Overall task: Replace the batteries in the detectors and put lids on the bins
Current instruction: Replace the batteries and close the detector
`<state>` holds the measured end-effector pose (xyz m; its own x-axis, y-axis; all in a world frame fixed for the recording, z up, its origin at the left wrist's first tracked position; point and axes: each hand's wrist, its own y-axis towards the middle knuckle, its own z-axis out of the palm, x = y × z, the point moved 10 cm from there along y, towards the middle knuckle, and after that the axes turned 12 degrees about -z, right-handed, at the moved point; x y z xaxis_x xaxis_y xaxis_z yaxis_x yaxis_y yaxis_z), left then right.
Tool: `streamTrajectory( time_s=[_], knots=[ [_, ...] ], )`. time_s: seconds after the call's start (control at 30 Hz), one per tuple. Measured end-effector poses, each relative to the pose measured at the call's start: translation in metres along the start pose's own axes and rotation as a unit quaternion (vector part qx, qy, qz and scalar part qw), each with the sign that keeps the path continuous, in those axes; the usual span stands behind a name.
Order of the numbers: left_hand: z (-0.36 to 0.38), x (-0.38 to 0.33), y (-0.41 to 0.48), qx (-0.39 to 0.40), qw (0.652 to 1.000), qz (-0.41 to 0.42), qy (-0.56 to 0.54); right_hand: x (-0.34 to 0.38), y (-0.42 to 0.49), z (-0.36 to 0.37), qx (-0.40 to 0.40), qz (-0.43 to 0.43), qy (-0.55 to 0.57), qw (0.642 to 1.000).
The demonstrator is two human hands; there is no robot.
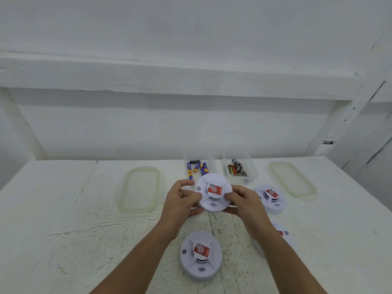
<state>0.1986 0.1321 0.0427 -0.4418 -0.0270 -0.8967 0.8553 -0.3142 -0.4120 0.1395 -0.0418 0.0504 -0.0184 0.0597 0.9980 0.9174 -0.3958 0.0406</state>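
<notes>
We hold a round white detector [213, 193] up over the white table [63, 219], our left hand [182, 202] gripping its left edge and our right hand [241, 201] gripping its right, thumbs on its face. Its red sticker [214, 189] carries a white round logo and a QR code; the print is too blurred to read. Three more detectors lie on the table: one near us [200, 256], one to the right [270, 198], and one [282, 234] mostly hidden behind our right forearm, each with the same red sticker. Behind the held detector stand two clear bins without lids: the left bin [191, 155] holds blue and yellow batteries [197, 167] with unreadable lettering, the right bin [252, 166] holds red and black batteries [236, 169]. One lid [139, 187] lies flat left of the bins, the other lid [291, 179] to their right.
</notes>
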Motion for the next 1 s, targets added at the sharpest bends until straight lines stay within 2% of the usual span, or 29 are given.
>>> streamTrajectory(
  time_s=[0.17,0.3,0.43,0.6,0.83,1.0],
  knots=[
    [0.021,-0.001,0.007,-0.012,0.995,0.035,0.089,0.000,0.014,-0.023,0.032,0.004,-0.132,0.991],
    [0.036,0.002,0.014,-0.042,0.974,0.066,0.215,-0.005,0.026,-0.040,0.090,0.020,-0.269,0.959],
    [0.050,0.010,0.024,-0.063,0.947,0.065,0.309,-0.014,0.033,-0.048,0.128,0.042,-0.355,0.925],
    [0.054,0.011,0.032,-0.120,0.914,0.070,0.381,-0.022,0.037,-0.046,0.159,0.048,-0.389,0.906],
    [0.062,0.011,0.035,-0.154,0.876,0.100,0.445,-0.027,0.043,-0.039,0.168,0.017,-0.442,0.881],
    [0.061,0.010,0.032,-0.149,0.874,0.118,0.446,-0.029,0.046,-0.040,0.164,0.004,-0.454,0.876]
  ],
)
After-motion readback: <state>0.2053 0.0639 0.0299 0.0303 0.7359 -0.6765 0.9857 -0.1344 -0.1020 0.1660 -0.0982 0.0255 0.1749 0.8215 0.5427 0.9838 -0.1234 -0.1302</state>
